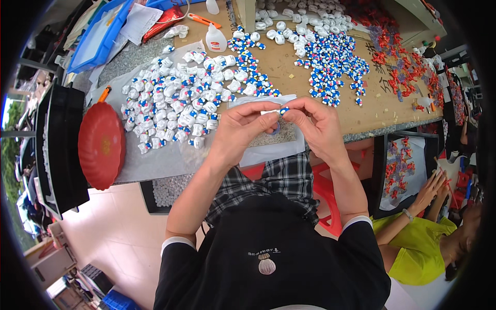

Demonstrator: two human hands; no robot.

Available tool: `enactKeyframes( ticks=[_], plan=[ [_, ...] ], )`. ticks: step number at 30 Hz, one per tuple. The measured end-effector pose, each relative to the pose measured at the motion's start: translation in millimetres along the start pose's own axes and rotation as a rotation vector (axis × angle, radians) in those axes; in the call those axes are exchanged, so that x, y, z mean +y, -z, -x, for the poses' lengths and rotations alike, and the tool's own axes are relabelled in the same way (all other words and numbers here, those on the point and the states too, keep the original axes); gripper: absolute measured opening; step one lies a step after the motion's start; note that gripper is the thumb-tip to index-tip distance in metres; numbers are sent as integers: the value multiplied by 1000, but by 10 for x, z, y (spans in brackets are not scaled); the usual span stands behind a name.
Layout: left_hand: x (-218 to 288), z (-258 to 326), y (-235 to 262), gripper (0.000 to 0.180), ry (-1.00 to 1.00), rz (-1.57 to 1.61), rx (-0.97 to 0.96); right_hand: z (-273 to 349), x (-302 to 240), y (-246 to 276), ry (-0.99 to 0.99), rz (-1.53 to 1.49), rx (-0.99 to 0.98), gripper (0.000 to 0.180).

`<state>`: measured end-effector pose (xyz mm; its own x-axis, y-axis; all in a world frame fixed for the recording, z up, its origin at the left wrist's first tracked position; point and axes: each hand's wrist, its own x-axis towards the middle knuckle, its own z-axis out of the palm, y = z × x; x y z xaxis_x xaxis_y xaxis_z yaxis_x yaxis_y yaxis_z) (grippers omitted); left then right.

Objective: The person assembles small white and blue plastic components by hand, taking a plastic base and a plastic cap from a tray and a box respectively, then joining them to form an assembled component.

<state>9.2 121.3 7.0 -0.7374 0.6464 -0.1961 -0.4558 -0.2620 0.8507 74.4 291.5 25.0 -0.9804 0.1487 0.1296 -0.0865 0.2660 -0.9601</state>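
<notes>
My left hand (247,126) pinches a small white plastic piece (266,112) between thumb and fingertips. In my right hand (318,126), thumb and forefinger close on a small blue, white and yellow piece (283,110). The two pieces meet end to end above a white sheet (268,155) at the table's near edge. Left of my hands spreads a pile of white figure parts with blue bits (175,98). Beyond my right hand lies a heap of loose blue-and-white pieces (330,62), with a heap of plain white parts (287,33) behind it.
A red scalloped bowl (102,147) stands at the table's left end. Farther back are a white squeeze bottle (215,39), an orange cutter (204,20) and a blue tray (98,39). Red figures (408,77) cover the right side. A co-worker in yellow-green (418,243) sits at right.
</notes>
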Motion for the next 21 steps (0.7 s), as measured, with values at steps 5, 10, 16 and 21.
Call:
enactKeyframes(
  ticks=[5,10,16,21],
  plan=[
    [-120,52,-68,20,-24,33,9,73,-14,-110,-45,-152,89,13],
    [-74,121,-14,24,22,220,32,59,-71,-48,-48,-92,35,13],
    [-92,246,257,23,-82,233,74,30,153,-125,289,465,-100,9],
    [-120,336,273,25,-32,242,95,64,160,-151,214,513,-171,8]
  ],
)
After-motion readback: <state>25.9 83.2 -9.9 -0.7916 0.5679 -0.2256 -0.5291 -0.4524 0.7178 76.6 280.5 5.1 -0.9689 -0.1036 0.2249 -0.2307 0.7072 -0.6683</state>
